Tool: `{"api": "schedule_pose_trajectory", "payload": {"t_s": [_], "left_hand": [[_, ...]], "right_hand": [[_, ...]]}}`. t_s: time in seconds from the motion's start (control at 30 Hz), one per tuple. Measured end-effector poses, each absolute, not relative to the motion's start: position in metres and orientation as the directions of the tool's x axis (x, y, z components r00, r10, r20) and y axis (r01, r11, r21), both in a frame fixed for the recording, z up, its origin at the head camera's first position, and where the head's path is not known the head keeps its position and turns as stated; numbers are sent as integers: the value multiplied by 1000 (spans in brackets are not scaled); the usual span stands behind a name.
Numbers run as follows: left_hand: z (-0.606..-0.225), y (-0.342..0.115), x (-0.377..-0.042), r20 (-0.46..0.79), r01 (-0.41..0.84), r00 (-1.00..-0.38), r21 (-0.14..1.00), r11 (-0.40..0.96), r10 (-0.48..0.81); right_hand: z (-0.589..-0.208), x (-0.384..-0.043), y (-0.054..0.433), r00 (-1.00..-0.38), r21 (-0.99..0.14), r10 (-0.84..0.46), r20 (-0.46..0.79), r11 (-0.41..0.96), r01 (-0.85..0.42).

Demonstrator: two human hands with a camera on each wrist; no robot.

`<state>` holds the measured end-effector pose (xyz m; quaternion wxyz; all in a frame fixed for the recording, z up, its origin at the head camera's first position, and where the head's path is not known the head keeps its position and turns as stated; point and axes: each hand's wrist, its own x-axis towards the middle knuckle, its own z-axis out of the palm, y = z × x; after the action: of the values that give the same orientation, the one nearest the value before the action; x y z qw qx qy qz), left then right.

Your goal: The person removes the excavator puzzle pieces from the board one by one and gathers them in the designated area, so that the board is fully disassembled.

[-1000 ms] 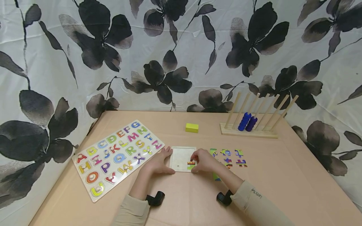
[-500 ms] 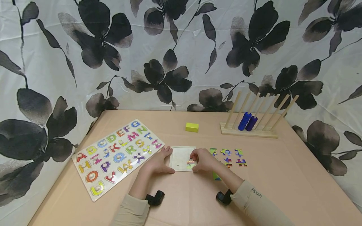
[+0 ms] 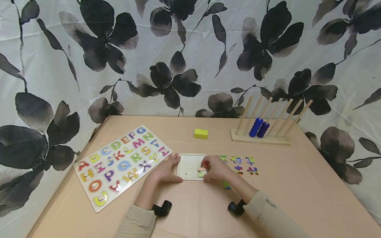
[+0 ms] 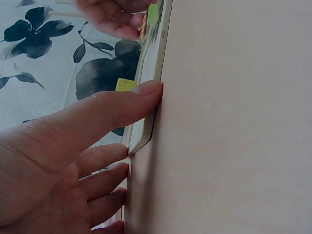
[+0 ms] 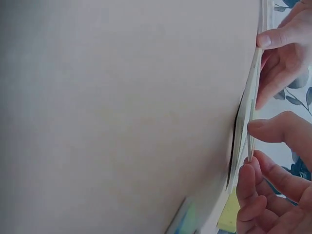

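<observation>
In the head view, a white puzzle tray (image 3: 189, 166) lies on the table between the hands. The left hand (image 3: 167, 170) steadies its left side; in the left wrist view the thumb (image 4: 147, 88) lies straight along the near edge and the other fingers reach past the corner. At the tray's lower right, the right hand (image 3: 216, 168) pinches a thin, colourful puzzle piece (image 3: 201, 172) between thumb and fingers, partly hidden by them. The right wrist view shows this piece (image 5: 251, 141) edge-on, tilted against the tray (image 5: 242, 131); contact with the tray floor cannot be told.
Several loose puzzle pieces (image 3: 252, 171) lie to the right, one (image 3: 227, 185) partly under the right forearm. An alphabet board (image 3: 120, 165) lies on the left. A yellow block (image 3: 201, 134) and a wooden peg rack (image 3: 260, 140) with blue beads stand at the back.
The pinched piece has tilted slightly and its face looks paler from glare. Both hands stay at nearly the same places on the tray; the head view has shifted a little.
</observation>
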<state>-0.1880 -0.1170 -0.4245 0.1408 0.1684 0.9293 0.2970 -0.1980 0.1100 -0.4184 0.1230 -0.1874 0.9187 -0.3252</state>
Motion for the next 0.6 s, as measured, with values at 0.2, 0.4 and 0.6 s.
{"api": "schedule_pose_trajectory", "payload": {"t_s": [0.2, 0.4, 0.6], "left_hand": [[-424, -118, -188, -164, 228, -903, 603, 765, 398], [-426, -118, -189, -169, 217, -904, 608, 763, 392], [-427, -118, -190, -163, 221, -904, 614, 758, 396]], "right_hand": [[-415, -193, 123, -910, -673, -402, -100, 701, -236], [-415, -188, 145, -910, -673, -406, -81, 696, -251], [-414, -183, 175, -899, -664, -436, -43, 684, -301]]}}
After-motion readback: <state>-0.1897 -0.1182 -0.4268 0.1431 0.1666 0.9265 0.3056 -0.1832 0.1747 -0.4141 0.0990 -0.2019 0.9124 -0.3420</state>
